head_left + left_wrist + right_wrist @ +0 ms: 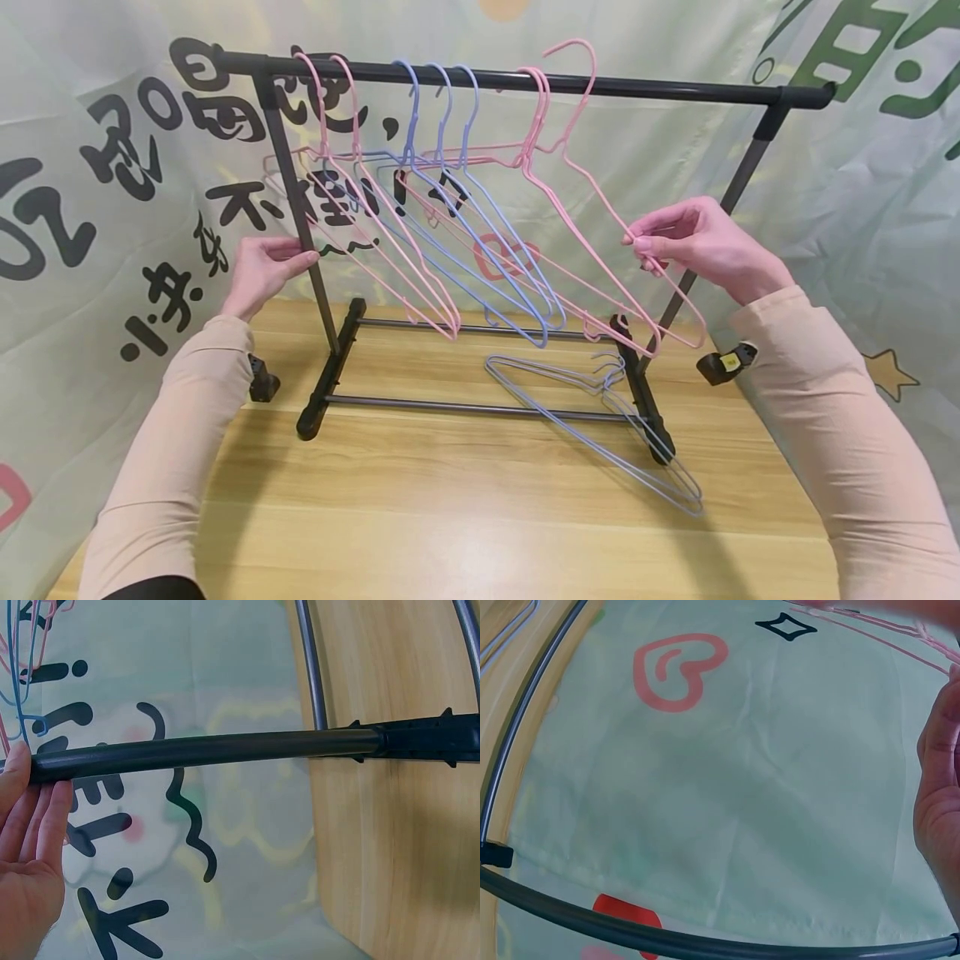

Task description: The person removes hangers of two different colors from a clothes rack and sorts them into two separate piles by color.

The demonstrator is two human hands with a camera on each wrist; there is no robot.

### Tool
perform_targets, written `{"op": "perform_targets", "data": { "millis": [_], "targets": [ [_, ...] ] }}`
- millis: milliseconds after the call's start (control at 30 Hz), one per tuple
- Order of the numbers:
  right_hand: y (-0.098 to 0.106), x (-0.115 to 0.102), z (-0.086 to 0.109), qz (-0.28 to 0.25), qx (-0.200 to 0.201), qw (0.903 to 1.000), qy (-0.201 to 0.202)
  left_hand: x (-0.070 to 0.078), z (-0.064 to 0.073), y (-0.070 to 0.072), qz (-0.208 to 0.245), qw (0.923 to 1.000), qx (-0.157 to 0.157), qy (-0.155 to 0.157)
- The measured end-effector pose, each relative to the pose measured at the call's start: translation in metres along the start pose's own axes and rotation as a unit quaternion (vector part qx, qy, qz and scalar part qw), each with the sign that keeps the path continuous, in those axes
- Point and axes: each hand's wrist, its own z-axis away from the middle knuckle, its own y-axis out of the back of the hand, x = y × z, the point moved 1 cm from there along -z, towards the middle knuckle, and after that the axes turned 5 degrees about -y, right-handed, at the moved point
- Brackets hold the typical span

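Observation:
My left hand (262,271) pinches the left post (303,212) of a black clothes rack, thumb in front and fingers behind. In the left wrist view, the same hand (34,832) grips that post. A pink hanger (606,202) is pinched by its sloping side in my right hand (693,246); its hook stands above the top rail (675,90). Just left of it, pink hangers (536,117) hang close together. Several blue hangers (412,108) hang mid-rail, and two pink hangers (324,108) hang near the left end. The right wrist view shows only part of my right hand (941,787).
Blue-grey hangers (609,385) lie stacked across the rack's lower right base on the wooden table (420,517). A black clip-like object (726,363) is at the right, another (264,379) at the left. A printed cloth (112,75) hangs behind the rack.

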Motion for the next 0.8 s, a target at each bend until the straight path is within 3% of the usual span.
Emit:
{"op": "perform_targets", "data": {
  "millis": [300,533,633,800],
  "targets": [
    [0.011,0.002,0.01,0.023,-0.001,0.9996,0.017,0.0,0.0,-0.001,0.012,0.9999,0.0,0.002],
    [0.016,0.011,0.026,0.096,0.045,0.9944,-0.005,0.0,0.0,0.0,0.006,1.0,-0.001,0.005],
    [0.019,0.017,0.031,0.082,0.043,0.9957,0.001,0.001,0.0,0.0,0.0,1.0,-0.001,0.005],
    [0.021,0.03,0.04,0.017,0.008,0.9994,0.028,0.002,0.001,0.0,-0.004,1.0,-0.001,0.005]
  ]
}}
